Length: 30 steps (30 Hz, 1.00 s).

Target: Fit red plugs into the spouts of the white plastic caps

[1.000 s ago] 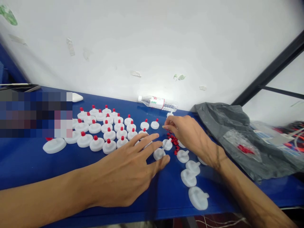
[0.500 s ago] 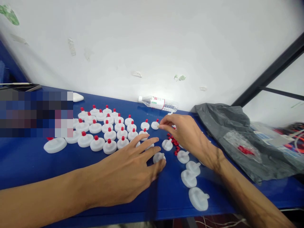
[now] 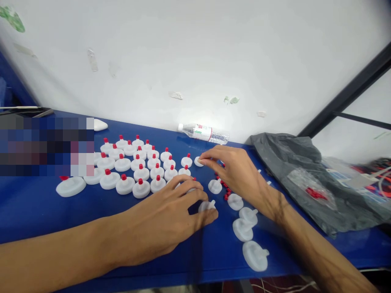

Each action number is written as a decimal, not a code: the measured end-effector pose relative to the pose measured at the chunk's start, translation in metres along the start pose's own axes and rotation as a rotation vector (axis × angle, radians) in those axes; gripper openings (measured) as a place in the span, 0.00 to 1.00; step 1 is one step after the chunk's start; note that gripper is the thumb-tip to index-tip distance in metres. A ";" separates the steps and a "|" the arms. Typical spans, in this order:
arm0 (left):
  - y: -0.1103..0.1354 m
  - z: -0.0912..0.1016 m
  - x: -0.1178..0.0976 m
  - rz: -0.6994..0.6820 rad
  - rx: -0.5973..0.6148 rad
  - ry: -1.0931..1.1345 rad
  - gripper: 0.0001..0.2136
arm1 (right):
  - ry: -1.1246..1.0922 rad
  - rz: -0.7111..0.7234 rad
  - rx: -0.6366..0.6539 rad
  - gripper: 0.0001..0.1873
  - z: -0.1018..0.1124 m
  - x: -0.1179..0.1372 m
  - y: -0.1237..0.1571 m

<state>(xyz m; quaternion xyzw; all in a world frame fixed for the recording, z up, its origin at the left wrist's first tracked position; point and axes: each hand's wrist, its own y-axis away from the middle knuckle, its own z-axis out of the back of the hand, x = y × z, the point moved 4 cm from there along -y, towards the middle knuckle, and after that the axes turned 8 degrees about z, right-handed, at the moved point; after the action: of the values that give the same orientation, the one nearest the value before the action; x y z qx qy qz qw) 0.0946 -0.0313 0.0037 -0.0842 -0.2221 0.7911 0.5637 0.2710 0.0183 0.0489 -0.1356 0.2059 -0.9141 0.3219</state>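
Clock: 12 = toward the wall point(image 3: 195, 53); 6 = the wearer's side.
Left hand point(image 3: 174, 215): palm down above the blue table point(image 3: 36, 215), fingers spread wide. Thumb overlaps the near edge of a bare-stem disc point(image 3: 206, 206) at its 3 o'clock; touching or just over it, can't tell.
Right hand point(image 3: 232, 162): at 2 o'clock from the left hand. Thumb and index finger drawn narrow, tips pointing to 9, right at a small white disc point(image 3: 198, 162). Fingertips hide the top of that disc; can't tell whether they grip a cap or the stem.
Capped discs point(image 3: 142, 175): white, lying flat, red caps upright on their stems. Main cluster at 10 o'clock from the left hand, in loose rows. One more sits just beside the right fingertips, at 9. A few are partly covered by the left fingers.
Loose red caps point(image 3: 226, 196): small pile at 6 from the right hand, partly hidden by it.
Stem-only discs point(image 3: 242, 229): row running from the pile toward 5; the nearest one lies close to the table's front edge. Another by the pile, on its 9 side.
Bottle point(image 3: 202, 132): clear, labelled, on its side by the wall, at 10 from the right hand.
Grey bag point(image 3: 284, 158): at 3 from the right hand; clear packet point(image 3: 297, 179) with red pieces inside lies on top.
Black bar point(image 3: 332, 106): slanted, at 2 from the right hand.
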 end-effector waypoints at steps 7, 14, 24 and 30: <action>-0.003 0.010 0.005 -0.002 -0.083 -0.051 0.21 | 0.030 0.051 -0.120 0.10 0.011 0.015 0.000; -0.002 0.010 0.013 0.072 -0.159 -0.033 0.20 | -0.112 0.176 -0.210 0.07 0.014 0.025 0.000; 0.000 0.010 0.015 0.086 -0.156 -0.031 0.22 | -0.228 0.264 -0.196 0.06 0.010 0.029 0.001; -0.003 0.018 0.022 0.128 -0.183 -0.079 0.24 | -0.248 0.169 -0.213 0.06 0.020 0.031 0.003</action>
<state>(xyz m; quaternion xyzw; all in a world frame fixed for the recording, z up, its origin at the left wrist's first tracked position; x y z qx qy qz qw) 0.0822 -0.0144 0.0231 -0.1181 -0.3098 0.8046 0.4927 0.2570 -0.0092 0.0691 -0.2631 0.2710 -0.8330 0.4044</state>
